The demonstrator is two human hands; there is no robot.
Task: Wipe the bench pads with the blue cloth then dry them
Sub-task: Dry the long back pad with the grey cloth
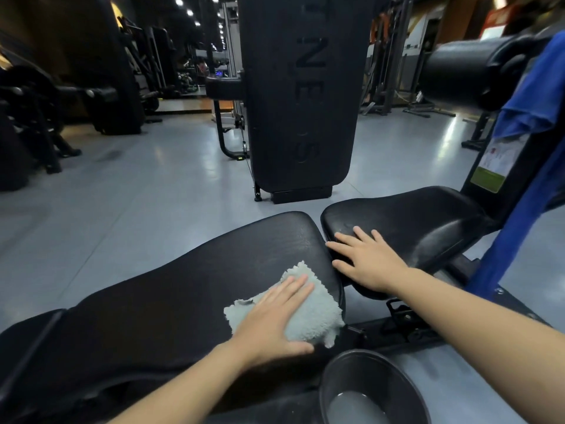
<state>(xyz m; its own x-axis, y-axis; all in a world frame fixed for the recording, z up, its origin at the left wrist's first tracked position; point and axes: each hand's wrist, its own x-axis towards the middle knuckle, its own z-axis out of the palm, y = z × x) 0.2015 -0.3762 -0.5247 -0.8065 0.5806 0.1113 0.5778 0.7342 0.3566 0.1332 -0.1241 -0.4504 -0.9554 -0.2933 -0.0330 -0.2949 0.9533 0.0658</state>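
A long black back pad (171,301) runs from lower left to centre. A shorter black seat pad (422,221) lies to its right, across a narrow gap. My left hand (275,319) presses flat on a pale grey-green fluffy cloth (318,316) at the long pad's right end, fingers spread, not gripping it. My right hand (363,258) rests flat on the seat pad's near left corner, fingers apart, holding nothing. A blue cloth (532,96) hangs over the machine frame at the far right.
A black bowl (406,390) holding some liquid sits on the floor by the bench's near side. A tall black weight-stack cover (299,96) stands just beyond the pads. A roller pad (464,71) juts out upper right. Other gym machines line the left; grey floor lies between.
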